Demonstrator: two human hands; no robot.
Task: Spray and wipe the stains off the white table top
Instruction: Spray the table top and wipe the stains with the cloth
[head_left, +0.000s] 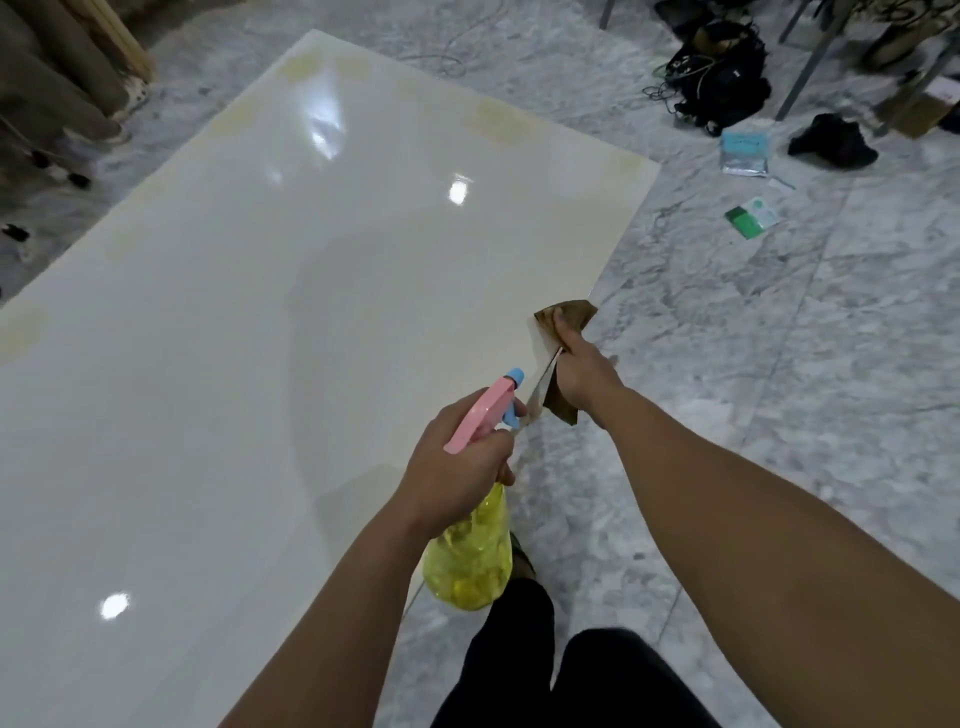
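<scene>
While left hand (457, 462) grips light, slippery spray bottle (467, 556) at its neck, right hand (582, 374) clutches limp brown cloth (566, 317). Poised beside glossy white table top (260, 312), yellowish stains (491, 122) awaiting.

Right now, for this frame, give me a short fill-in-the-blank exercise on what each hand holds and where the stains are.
1. The left hand grips a spray bottle whose body is ____ in colour.
2. The right hand holds a ____ cloth at the edge of the white table top.
3. The bottle's trigger head is ____ with a blue nozzle.
4. Yellowish stains show near the table's ____ edge.

Missing words: yellow; brown; pink; far
</scene>
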